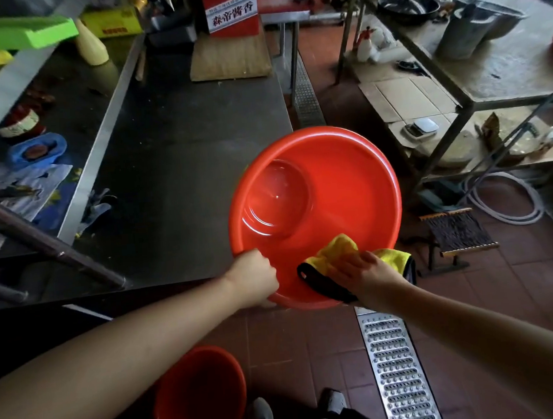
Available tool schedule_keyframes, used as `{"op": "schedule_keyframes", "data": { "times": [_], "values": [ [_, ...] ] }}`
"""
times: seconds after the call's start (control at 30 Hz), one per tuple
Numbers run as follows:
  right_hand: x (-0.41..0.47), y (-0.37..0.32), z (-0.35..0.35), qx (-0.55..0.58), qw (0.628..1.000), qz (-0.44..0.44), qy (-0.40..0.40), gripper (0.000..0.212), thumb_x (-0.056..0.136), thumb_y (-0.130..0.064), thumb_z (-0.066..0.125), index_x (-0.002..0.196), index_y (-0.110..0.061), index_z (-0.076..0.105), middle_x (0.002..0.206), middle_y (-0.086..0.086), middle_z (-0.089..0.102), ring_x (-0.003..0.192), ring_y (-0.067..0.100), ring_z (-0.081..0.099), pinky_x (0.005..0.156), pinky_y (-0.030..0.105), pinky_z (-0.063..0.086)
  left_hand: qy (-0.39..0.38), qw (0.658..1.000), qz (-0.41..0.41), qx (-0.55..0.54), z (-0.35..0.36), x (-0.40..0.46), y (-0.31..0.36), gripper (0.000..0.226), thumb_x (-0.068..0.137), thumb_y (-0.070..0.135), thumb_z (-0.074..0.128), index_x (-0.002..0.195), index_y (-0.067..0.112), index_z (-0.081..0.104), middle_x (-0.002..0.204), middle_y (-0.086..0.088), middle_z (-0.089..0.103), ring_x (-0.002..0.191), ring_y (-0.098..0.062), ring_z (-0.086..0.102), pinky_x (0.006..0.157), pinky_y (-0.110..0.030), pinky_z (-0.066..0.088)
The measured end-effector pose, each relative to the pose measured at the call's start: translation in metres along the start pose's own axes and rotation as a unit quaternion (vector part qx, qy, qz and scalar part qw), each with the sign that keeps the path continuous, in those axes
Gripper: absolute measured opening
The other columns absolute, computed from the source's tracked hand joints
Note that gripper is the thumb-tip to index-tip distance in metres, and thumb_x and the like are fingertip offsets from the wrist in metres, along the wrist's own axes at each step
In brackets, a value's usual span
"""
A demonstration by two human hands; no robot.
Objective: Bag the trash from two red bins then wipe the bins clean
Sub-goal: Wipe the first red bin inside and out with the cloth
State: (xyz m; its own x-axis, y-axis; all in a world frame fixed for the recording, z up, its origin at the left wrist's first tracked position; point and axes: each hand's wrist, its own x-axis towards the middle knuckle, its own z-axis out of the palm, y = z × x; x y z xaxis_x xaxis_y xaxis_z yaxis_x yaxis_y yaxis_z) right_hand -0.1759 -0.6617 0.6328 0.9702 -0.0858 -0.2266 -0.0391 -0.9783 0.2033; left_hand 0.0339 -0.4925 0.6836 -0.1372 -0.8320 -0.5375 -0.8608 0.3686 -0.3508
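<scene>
Left of the tilted red basin (334, 198), the dark steel surface (180, 144) carries a cutting board and a red carton at its far end, and the basin itself is held up just off that surface's near right corner, its inside turned toward the camera. The left hand (254, 279) curls round the basin's near-left rim and steadies it. Right of that grip, the right hand (363, 277) presses a yellow cloth with black edging (336, 254) against the lower inner wall, fingers bent over the fabric. The basin's inside looks empty and glossy, so the bagging of its trash seems done and the wiping is under way; the upper wall and the bottom probably still need a pass. Below the held basin, on the tiled floor by the person's feet, sits the second red basin (200, 397); it appears empty, though whether it has been wiped cannot be told.
</scene>
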Motion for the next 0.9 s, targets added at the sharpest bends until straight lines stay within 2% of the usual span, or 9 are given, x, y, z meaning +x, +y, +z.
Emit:
{"op": "schedule_keyframes", "data": {
  "times": [0.13, 0.23, 0.3, 0.4, 0.5, 0.6, 0.67, 0.77, 0.9],
  "values": [
    [0.01, -0.006, -0.004, -0.011, 1.0, -0.016, 0.02, 0.07, 0.055, -0.054, 0.084, 0.114, -0.018, 0.076, 0.105, 0.004, 0.074, 0.089, 0.026, 0.072, 0.066, 0.035, 0.057, -0.028, 0.998, -0.033, 0.035, -0.005, -0.012, -0.019, 0.05, 0.091, 0.062, 0.051, 0.1, 0.017, 0.071, 0.102, -0.003, 0.072, 0.094, -0.026, 0.067, 0.088, -0.037, 0.044],
    [0.017, -0.013, -0.005, -0.025, 0.998, -0.028, 0.052, 0.06, 0.061, -0.049, 0.079, 0.112, -0.018, 0.076, 0.098, 0.001, 0.073, 0.084, 0.025, 0.071, 0.066, 0.035, 0.056, -0.077, 0.991, -0.099, 0.042, -0.006, -0.011, -0.019, 0.055, 0.089, 0.063, 0.053, 0.115, 0.016, 0.067, 0.116, -0.006, 0.067, 0.112, -0.032, 0.06, 0.109, -0.054, 0.03],
    [0.02, -0.015, -0.004, -0.032, 0.995, -0.033, 0.086, 0.054, 0.065, -0.046, 0.077, 0.111, -0.018, 0.076, 0.097, 0.0, 0.073, 0.083, 0.026, 0.07, 0.068, 0.035, 0.057, -0.088, 0.987, -0.134, 0.024, -0.001, -0.003, -0.005, 0.064, 0.09, 0.063, 0.052, 0.129, 0.012, 0.06, 0.128, -0.013, 0.061, 0.126, -0.041, 0.049, 0.113, -0.065, 0.017],
    [0.024, -0.018, -0.001, -0.028, 0.991, -0.032, 0.126, 0.051, 0.073, -0.047, 0.066, 0.114, -0.018, 0.075, 0.1, 0.0, 0.073, 0.086, 0.025, 0.07, 0.071, 0.035, 0.057, -0.034, 0.985, -0.166, -0.043, 0.013, 0.015, 0.025, 0.082, 0.089, 0.071, 0.041, 0.137, 0.004, 0.05, 0.132, -0.024, 0.055, 0.127, -0.045, 0.046, 0.112, -0.063, 0.019],
    [0.025, -0.022, 0.001, -0.015, 0.993, -0.015, 0.119, 0.059, 0.07, -0.056, 0.074, 0.117, -0.02, 0.074, 0.104, 0.0, 0.074, 0.091, 0.025, 0.071, 0.073, 0.035, 0.058, 0.037, 0.975, -0.199, -0.094, 0.027, 0.026, 0.041, 0.09, 0.086, 0.077, 0.037, 0.13, 0.0, 0.053, 0.119, -0.026, 0.061, 0.114, -0.042, 0.055, 0.104, -0.057, 0.032],
    [0.027, -0.03, 0.007, 0.042, 0.996, 0.026, 0.072, 0.067, 0.082, -0.068, 0.062, 0.13, -0.022, 0.067, 0.118, 0.003, 0.071, 0.103, 0.029, 0.069, 0.081, 0.039, 0.055, 0.02, 0.976, -0.197, -0.092, 0.034, 0.026, 0.047, 0.098, 0.086, 0.078, 0.035, 0.131, -0.008, 0.05, 0.121, -0.036, 0.058, 0.115, -0.048, 0.056, 0.101, -0.057, 0.036],
    [0.033, -0.037, 0.011, 0.092, 0.994, 0.057, 0.026, 0.068, 0.092, -0.066, 0.048, 0.145, -0.023, 0.052, 0.136, 0.005, 0.061, 0.119, 0.033, 0.061, 0.092, 0.044, 0.048, 0.003, 0.979, -0.187, -0.075, 0.036, 0.023, 0.05, 0.098, 0.086, 0.079, 0.033, 0.127, -0.008, 0.054, 0.115, -0.034, 0.063, 0.108, -0.047, 0.06, 0.097, -0.056, 0.042],
    [0.047, -0.032, 0.019, 0.104, 0.99, 0.08, -0.051, 0.069, 0.096, -0.058, 0.045, 0.157, -0.032, 0.024, 0.156, 0.0, 0.039, 0.139, 0.03, 0.041, 0.106, 0.045, 0.034, 0.013, 0.986, -0.149, -0.071, 0.034, 0.02, 0.051, 0.088, 0.087, 0.076, 0.032, 0.11, -0.002, 0.066, 0.104, -0.027, 0.068, 0.099, -0.043, 0.064, 0.093, -0.052, 0.046],
    [0.064, -0.005, 0.021, 0.054, 0.985, 0.128, -0.099, 0.057, 0.102, -0.04, 0.039, 0.156, -0.036, 0.024, 0.159, -0.005, 0.032, 0.147, 0.025, 0.028, 0.112, 0.044, 0.028, 0.032, 0.991, -0.097, -0.082, 0.024, 0.013, 0.053, 0.077, 0.091, 0.07, 0.034, 0.077, 0.0, 0.062, 0.089, -0.022, 0.07, 0.09, -0.035, 0.065, 0.095, -0.053, 0.04]
  ]
}}
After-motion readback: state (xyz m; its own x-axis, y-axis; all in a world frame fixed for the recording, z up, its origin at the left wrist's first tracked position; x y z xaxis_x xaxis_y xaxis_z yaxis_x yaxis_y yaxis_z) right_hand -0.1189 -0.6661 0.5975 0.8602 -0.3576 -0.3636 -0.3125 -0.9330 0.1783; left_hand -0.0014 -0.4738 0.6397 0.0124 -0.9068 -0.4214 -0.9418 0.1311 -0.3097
